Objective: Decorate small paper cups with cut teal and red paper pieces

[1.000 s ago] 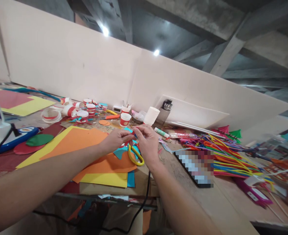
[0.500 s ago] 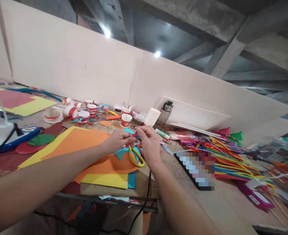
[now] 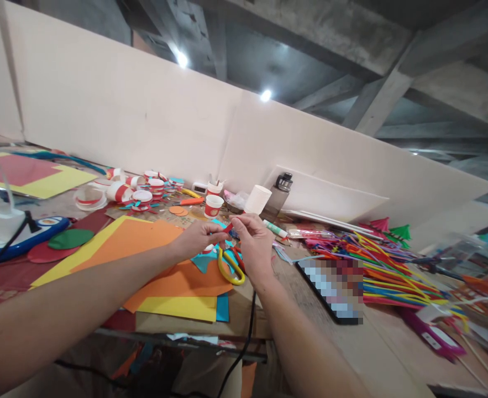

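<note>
Pinching red paper scrap (image 3: 227, 227): left hand (image 3: 200, 237), right hand (image 3: 255, 243), above scissors (image 3: 229, 264).

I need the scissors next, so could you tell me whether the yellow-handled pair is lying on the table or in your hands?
On the table: the scissors lie on orange paper.

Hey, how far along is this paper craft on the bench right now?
Done: a row of red-and-white decorated cups stands at the back. In hand: the left hand and right hand pinch a small red paper piece above the yellow scissors. Left: orange and yellow sheets lie largely uncut, and one red-and-white cup stands apart.
</note>
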Demonstrator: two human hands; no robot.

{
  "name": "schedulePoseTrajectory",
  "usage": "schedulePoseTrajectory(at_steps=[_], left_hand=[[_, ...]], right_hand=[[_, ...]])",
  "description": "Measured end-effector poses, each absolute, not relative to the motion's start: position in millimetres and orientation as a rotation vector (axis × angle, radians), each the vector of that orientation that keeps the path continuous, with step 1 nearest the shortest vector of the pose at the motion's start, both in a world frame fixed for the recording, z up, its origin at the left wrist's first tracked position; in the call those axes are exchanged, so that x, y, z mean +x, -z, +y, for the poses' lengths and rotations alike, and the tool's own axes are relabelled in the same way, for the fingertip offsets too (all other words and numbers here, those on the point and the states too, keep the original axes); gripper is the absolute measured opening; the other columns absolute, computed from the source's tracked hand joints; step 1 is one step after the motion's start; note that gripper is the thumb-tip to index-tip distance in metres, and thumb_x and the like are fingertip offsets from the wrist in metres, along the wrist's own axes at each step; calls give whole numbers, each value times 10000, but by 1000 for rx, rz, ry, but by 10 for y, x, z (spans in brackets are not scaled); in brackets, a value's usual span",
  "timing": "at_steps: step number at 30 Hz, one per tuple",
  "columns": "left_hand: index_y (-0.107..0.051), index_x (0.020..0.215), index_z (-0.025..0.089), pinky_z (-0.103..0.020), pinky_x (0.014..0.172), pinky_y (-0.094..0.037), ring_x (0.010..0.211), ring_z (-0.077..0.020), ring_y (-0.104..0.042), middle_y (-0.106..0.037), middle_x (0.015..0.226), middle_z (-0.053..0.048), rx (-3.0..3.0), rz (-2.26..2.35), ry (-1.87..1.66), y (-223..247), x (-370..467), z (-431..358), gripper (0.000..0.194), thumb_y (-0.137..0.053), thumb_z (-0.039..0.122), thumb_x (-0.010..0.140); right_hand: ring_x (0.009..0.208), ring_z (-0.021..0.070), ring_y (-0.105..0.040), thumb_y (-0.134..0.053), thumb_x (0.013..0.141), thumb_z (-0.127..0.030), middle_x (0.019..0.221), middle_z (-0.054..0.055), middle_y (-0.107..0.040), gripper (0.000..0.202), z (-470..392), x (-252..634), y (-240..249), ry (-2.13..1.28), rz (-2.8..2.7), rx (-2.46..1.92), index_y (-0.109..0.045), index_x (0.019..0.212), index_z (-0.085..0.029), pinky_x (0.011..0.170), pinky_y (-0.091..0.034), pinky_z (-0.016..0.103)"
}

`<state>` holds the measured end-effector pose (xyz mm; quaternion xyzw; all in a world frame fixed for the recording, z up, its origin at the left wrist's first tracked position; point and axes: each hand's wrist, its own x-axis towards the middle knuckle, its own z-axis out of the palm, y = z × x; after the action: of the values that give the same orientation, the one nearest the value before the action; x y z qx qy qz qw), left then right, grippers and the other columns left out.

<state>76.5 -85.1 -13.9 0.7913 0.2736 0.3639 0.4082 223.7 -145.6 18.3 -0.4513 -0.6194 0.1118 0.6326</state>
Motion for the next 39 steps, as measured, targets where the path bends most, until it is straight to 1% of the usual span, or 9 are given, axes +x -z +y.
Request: schedulePoseTrajectory(at_steps=[7,14,18,21,27,30,34,39], left_hand=[[-682,680,151,-214,527,-314,543,-101,-411,-516,570,14,1975,675,-922,119,771,-878,394,-561,498,822],[-703,718,149,-223,573,-350,587,-112,-472,-626,653,-12,1998,660,-923,153,768,-819,392,-562,499,825],[-726,725,156,-227,620,-387,644,-127,-538,-677,709,-24,2008,640,-953,133,774,-822,341,-583,452,820],[-736,732,160,-224,624,-406,656,-131,-560,-697,714,-30,1984,654,-945,96,771,-833,320,-589,432,814],[-718,715,151,-211,538,-402,569,-124,-574,-684,637,-40,1992,659,-696,-2,666,-725,380,-584,494,808],[-726,723,154,-208,548,-416,586,-124,-590,-686,649,-44,2030,658,-716,-71,576,-644,374,-584,487,814],[-736,713,156,-200,532,-394,577,-109,-567,-677,646,-35,2087,724,-763,-151,463,-571,349,-620,476,792],[-714,720,139,-213,534,-407,592,-117,-571,-671,651,-44,1870,778,-868,-183,371,-498,295,-671,429,749]], right_hand=[[829,163,-602,-633,819,-310,821,26,-641,136,-1495,2216,-204,-218,-1446,-1027,-741,798,-229,759,-469,304],[813,160,-602,-645,803,-330,814,20,-646,152,-1436,2256,-170,-288,-1381,-1025,-735,778,-210,754,-463,297],[803,164,-612,-645,789,-353,811,16,-675,172,-1402,2276,-158,-348,-1339,-1037,-732,784,-205,761,-470,303],[784,165,-620,-646,778,-366,803,15,-691,187,-1375,2291,-147,-403,-1306,-1034,-734,792,-202,744,-477,302],[785,172,-629,-645,769,-386,817,21,-709,214,-1330,2352,-137,-428,-1339,-1096,-736,803,-195,744,-490,310],[791,178,-632,-637,776,-386,822,30,-711,222,-1330,2371,-150,-409,-1354,-1135,-740,800,-191,737,-488,307],[771,179,-629,-632,774,-369,810,36,-710,213,-1346,2363,-179,-370,-1374,-1185,-739,774,-185,714,-482,299],[765,183,-631,-628,770,-364,822,50,-716,221,-1328,2363,-169,-393,-1398,-1241,-736,798,-173,707,-482,302]])
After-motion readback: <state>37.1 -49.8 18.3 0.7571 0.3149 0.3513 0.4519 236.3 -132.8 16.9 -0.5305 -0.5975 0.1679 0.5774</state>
